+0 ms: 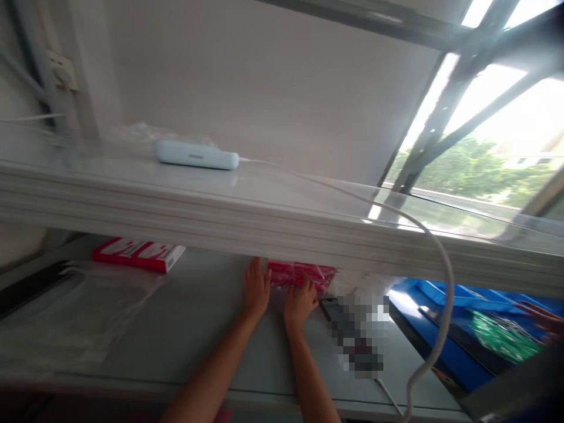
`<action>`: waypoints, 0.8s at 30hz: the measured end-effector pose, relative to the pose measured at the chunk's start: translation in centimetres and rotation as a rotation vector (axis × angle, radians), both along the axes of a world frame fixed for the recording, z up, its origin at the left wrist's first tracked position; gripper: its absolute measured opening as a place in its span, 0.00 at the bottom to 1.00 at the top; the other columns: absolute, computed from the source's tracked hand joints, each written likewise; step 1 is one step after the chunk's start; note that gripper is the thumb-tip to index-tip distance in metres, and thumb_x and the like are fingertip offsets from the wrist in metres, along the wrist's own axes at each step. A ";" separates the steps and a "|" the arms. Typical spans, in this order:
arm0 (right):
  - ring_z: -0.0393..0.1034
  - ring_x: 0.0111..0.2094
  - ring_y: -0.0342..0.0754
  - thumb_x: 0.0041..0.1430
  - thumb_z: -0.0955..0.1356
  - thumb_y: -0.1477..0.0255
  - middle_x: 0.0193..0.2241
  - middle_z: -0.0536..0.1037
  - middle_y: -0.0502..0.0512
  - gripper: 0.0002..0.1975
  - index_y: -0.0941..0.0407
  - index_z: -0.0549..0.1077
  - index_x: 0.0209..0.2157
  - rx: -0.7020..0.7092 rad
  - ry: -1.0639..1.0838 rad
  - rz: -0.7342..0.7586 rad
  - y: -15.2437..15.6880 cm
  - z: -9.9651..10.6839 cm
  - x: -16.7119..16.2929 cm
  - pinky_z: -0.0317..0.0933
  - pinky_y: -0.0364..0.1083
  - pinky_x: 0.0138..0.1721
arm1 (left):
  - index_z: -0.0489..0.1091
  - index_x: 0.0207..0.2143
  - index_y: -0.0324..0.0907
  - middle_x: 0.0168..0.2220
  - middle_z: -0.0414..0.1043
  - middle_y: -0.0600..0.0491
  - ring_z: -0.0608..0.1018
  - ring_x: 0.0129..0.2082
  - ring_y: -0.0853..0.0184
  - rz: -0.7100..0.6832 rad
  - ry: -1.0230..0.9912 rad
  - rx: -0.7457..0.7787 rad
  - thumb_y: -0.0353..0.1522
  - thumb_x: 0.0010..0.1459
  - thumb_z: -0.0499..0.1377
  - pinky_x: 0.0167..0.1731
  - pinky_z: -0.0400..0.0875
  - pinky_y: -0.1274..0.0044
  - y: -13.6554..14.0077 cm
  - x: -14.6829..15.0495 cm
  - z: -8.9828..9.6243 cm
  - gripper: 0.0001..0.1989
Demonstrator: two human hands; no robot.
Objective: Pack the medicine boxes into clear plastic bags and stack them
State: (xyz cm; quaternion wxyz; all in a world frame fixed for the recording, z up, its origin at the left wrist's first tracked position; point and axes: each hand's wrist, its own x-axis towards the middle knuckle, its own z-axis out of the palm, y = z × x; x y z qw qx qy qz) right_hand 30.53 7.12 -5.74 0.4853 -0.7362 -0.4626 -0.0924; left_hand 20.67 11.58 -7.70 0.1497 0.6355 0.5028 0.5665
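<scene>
Behind the shelf (pixel 264 220) I see a window (pixel 473 158); below it, on the desk (pixel 207 305), my hands (pixel 257 289) (pixel 300 302) touch a red packet (pixel 282 272), grip unclear.

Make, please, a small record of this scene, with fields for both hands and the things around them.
Left hand: left hand at the left end of the red package; firm grip unclear
Right hand: right hand with fingers on the red package
Surface: grey table
Left side: red-and-white box, clear plastic bag
Shelf above: white device with cable
Far right: green bundle, another person's hand, blurred
</scene>
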 end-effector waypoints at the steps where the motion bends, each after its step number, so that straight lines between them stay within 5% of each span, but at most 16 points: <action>1: 0.61 0.50 0.62 0.57 0.56 0.71 0.49 0.70 0.69 0.25 0.60 0.65 0.55 0.007 -0.009 -0.008 -0.4 0.3 0.0 0.51 0.56 0.46 | 0.55 0.60 0.38 0.62 0.56 0.38 0.56 0.63 0.53 0.027 -0.013 0.019 0.39 0.65 0.46 0.62 0.47 0.57 -1.0 -0.5 0.2 0.24; 6: 0.62 0.49 0.62 0.58 0.56 0.69 0.48 0.71 0.69 0.23 0.61 0.67 0.52 -0.022 -0.151 0.111 -2.5 0.2 -1.0 0.52 0.57 0.46 | 0.58 0.59 0.43 0.64 0.51 0.41 0.57 0.62 0.55 0.057 0.177 0.109 0.31 0.63 0.49 0.59 0.50 0.57 -7.5 -8.0 2.9 0.22; 10: 0.62 0.50 0.61 0.57 0.57 0.69 0.50 0.70 0.66 0.22 0.58 0.70 0.50 -0.224 -0.297 0.346 -5.3 -1.5 -2.1 0.56 0.57 0.45 | 0.64 0.55 0.44 0.62 0.56 0.44 0.59 0.60 0.57 0.142 0.462 0.112 0.31 0.62 0.51 0.59 0.50 0.61 -13.7 -21.9 6.7 0.19; 16: 0.66 0.48 0.56 0.56 0.58 0.71 0.46 0.74 0.61 0.19 0.56 0.74 0.45 -0.378 -0.287 0.564 -7.6 -3.2 -2.3 0.59 0.53 0.46 | 0.68 0.53 0.45 0.61 0.60 0.45 0.59 0.62 0.56 0.118 0.635 -0.269 0.37 0.52 0.63 0.61 0.48 0.65 -20.1 -42.6 8.2 0.25; 19: 0.67 0.48 0.55 0.55 0.59 0.73 0.47 0.74 0.61 0.19 0.56 0.74 0.45 -0.370 -0.272 0.553 -7.5 -3.1 -2.3 0.59 0.52 0.46 | 0.74 0.42 0.45 0.54 0.70 0.46 0.67 0.56 0.57 0.121 0.646 -0.361 0.32 0.50 0.62 0.60 0.51 0.66 -21.1 -47.1 7.7 0.14; 22: 0.68 0.49 0.55 0.55 0.60 0.74 0.47 0.75 0.59 0.18 0.56 0.75 0.44 -0.371 -0.239 0.558 -7.6 -2.8 -2.4 0.60 0.51 0.47 | 0.75 0.30 0.44 0.44 0.75 0.46 0.73 0.49 0.59 0.128 0.691 -0.372 0.29 0.51 0.60 0.57 0.56 0.68 -21.0 -48.5 7.5 0.04; 24: 0.68 0.49 0.53 0.55 0.60 0.75 0.47 0.75 0.59 0.18 0.56 0.75 0.44 -0.381 -0.209 0.550 -7.9 -2.6 -2.6 0.60 0.49 0.47 | 0.75 0.30 0.43 0.41 0.76 0.46 0.73 0.48 0.58 0.137 0.733 -0.369 0.28 0.51 0.60 0.55 0.58 0.68 -20.6 -48.8 7.3 0.04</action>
